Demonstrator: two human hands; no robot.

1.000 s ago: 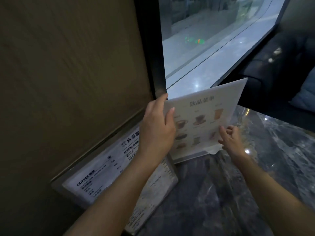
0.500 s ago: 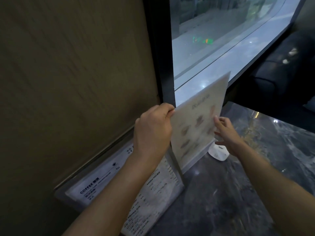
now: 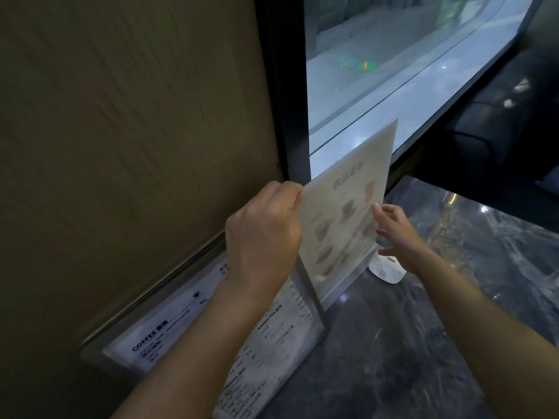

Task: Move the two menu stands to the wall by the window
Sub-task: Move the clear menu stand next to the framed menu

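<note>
— Drinks menu stand (image 3: 341,225): standing up tall on the dark table (image 3: 393,358), base down, just beside the black window frame (image 3: 290,116), facing sideways along the window (image 3: 393,55).

— Being held how?

— Being pinched at the top corner by the left hand (image 3: 263,234), thumb and fingers closed on it. Only being touched on the other edge by the right hand (image 3: 399,234), fingers spread open, gripping nothing.

— Worrying about anything?

— Maybe tipping over, being tall and thin and held only up high. Maybe bumping the small white thing (image 3: 387,272) sitting just beside the base. Maybe knocking the coffee menu stand (image 3: 169,337) leaning on the brown wall (image 3: 121,146); touching it or just near it, hard telling which.

— Fixing it how?

— Going slow, letting go only after feeling the base sitting flat.
</note>
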